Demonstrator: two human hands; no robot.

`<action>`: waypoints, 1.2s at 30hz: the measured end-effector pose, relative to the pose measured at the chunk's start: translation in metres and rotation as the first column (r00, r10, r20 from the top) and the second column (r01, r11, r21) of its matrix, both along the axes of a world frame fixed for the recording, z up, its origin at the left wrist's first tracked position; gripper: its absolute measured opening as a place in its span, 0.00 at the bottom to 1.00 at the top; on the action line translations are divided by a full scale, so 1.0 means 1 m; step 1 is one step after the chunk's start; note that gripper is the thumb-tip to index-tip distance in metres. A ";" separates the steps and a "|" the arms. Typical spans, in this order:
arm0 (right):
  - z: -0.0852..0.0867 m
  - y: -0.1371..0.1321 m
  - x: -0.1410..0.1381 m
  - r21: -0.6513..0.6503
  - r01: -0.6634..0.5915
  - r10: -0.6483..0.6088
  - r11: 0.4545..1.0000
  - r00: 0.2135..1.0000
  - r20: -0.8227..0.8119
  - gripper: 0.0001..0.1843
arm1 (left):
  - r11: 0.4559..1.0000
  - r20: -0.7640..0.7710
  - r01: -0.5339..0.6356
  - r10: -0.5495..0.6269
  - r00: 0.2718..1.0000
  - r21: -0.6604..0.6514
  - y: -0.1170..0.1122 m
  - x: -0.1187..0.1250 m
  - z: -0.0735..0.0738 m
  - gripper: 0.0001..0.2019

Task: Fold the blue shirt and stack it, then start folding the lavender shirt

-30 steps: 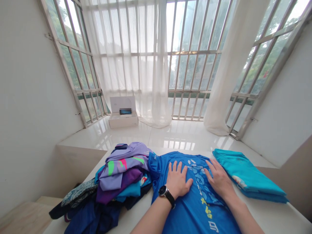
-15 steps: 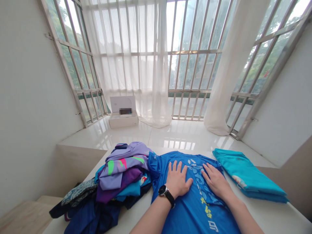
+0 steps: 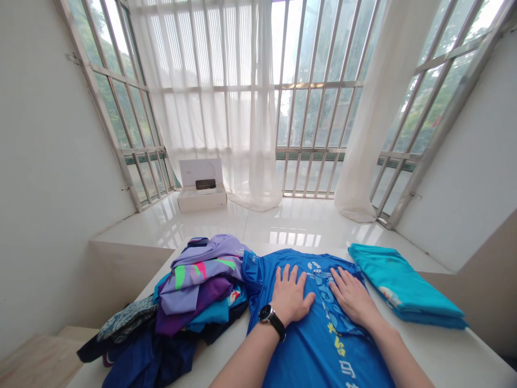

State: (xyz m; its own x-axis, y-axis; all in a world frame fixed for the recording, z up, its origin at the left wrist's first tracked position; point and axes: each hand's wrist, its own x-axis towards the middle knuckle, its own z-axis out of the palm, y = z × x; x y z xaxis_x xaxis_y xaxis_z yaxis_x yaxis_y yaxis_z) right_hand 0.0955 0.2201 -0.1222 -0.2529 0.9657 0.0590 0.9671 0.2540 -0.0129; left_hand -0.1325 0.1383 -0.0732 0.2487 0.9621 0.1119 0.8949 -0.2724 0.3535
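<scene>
A blue T-shirt (image 3: 299, 339) with white and yellow printing lies spread on the white table, its lower part running out of the bottom of the view. My left hand (image 3: 291, 296), with a black-strapped watch at the wrist, rests flat on the shirt's upper left, fingers spread. On the upper right of the shirt, beside the printing, lies my right hand (image 3: 352, 296), palm down with its fingers stretched out. Neither hand grips the cloth. Left of the shirt and touching its sleeve is a heap of crumpled clothes (image 3: 186, 307) in lilac, purple and navy.
Folded turquoise clothes (image 3: 404, 285) lie stacked at the table's right. Behind the white table (image 3: 440, 355), a white box (image 3: 202, 199) with its lid up stands on the glossy sill (image 3: 258, 221), a dark object in it. Curtains (image 3: 258, 108) hang before barred windows.
The whole view has shifted slightly, so everything sits a little further left. Both hands stay flat on the blue T-shirt in nearly the same places.
</scene>
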 end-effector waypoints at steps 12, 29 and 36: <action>0.005 -0.005 -0.003 -0.005 0.018 -0.018 1.000 0.999 -0.044 0.37 | 1.000 -0.030 -0.004 0.003 1.000 -0.011 -0.001 0.001 0.003 0.35; 0.012 -0.008 -0.008 -0.001 0.026 -0.026 1.000 1.000 0.010 0.36 | 1.000 -0.046 -0.020 0.019 0.999 -0.020 -0.002 0.001 0.005 0.35; 0.011 -0.007 -0.007 -0.002 0.031 -0.031 1.000 0.999 0.016 0.36 | 1.000 -0.038 -0.019 0.018 0.999 -0.012 -0.002 0.001 0.004 0.34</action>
State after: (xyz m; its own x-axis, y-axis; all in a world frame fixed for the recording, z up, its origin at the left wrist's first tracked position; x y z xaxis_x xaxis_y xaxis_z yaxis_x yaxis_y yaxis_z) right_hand 0.0881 0.2126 -0.1114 -0.2239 0.9732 0.0533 0.9746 0.2241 0.0025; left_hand -0.1314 0.1363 -0.0694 0.2347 0.9678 0.0913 0.9126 -0.2517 0.3223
